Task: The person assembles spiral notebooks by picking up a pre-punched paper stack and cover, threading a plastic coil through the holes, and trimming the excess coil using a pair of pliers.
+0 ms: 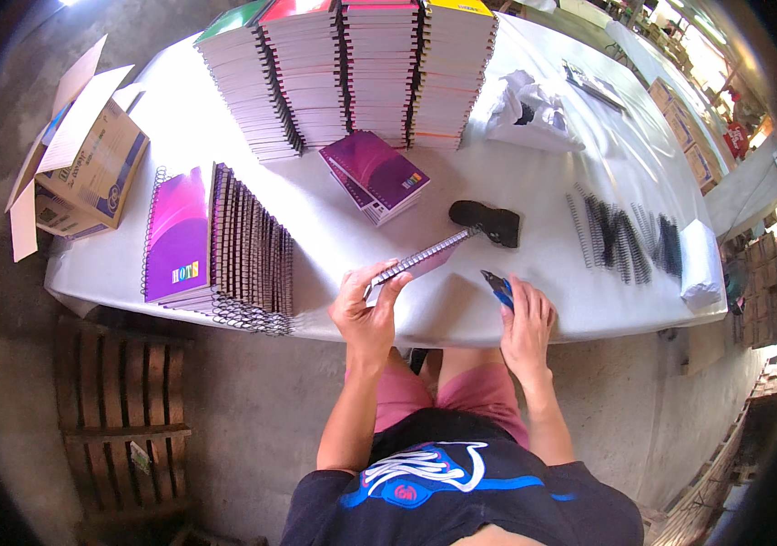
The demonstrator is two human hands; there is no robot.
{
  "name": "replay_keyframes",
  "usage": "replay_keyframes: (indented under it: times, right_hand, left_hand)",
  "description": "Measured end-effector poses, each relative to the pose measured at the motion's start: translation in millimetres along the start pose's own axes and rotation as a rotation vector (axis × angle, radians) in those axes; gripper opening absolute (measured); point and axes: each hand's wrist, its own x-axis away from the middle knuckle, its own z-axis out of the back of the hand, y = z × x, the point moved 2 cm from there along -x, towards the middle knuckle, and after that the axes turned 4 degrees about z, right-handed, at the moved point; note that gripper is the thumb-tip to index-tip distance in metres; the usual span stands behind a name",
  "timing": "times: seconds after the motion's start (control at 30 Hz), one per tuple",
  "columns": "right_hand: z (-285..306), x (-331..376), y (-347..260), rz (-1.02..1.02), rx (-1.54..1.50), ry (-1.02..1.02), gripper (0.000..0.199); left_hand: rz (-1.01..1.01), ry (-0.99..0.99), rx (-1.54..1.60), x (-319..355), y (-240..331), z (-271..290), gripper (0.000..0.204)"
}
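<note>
My left hand [368, 305] is closed on the near end of a spiral notebook [429, 264], holding it tilted with its coil binding facing up. In my right hand [527, 323] is a pair of pliers [497, 287] with blue and black handles, its dark tip pointing at the notebook but apart from it. Beyond the notebook's far end lies a flat black piece shaped like a shoe sole [488, 223]. Two or so loose purple booklets [377, 168] lie farther back. To the left stands a stack of coil-bound purple notebooks [183, 232].
Tall stacks of bound books [311, 86] with coloured covers stand at the back of the white-covered table [315, 246]. Loose black coils [620, 237] and a white packet [700, 264] lie right, near a white plastic bag [534, 114]. An open cardboard box [88, 168] sits far left.
</note>
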Motion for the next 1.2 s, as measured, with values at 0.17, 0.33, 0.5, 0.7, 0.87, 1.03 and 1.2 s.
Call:
replay_keyframes:
  times: [0.17,0.33,0.5,0.7,0.87,1.03,1.2]
  right_hand:
    - [55,-23,-71,0.138,-0.621,0.076,0.04]
    - [75,-37,-112,0.394,-0.402,0.032,0.039]
    - [76,-41,-118,0.397,-0.387,-0.061,0.039]
    - [64,-36,-108,0.248,-0.935,-0.342,0.038]
    - [57,-29,-100,-0.403,-2.031,-0.956,0.045]
    - [58,-33,-84,0.203,-0.88,-0.337,0.041]
    - [27,-16,-10,0.019,-0.103,-0.127,0.046]
  left_hand:
    - [-0.112,0.101,-0.078,1,3,2,0.029]
    - [-0.24,0.071,-0.182,0,17,6,0.029]
    - [-0.368,0.084,-0.279,-2,28,9,0.035]
    - [-0.514,0.144,-0.353,0,28,8,0.035]
    - [-0.569,0.168,-0.385,1,31,5,0.033]
    - [-0.232,0.277,-0.048,0,23,8,0.034]
    - [-0.009,0.288,0.51,-5,51,18,0.026]
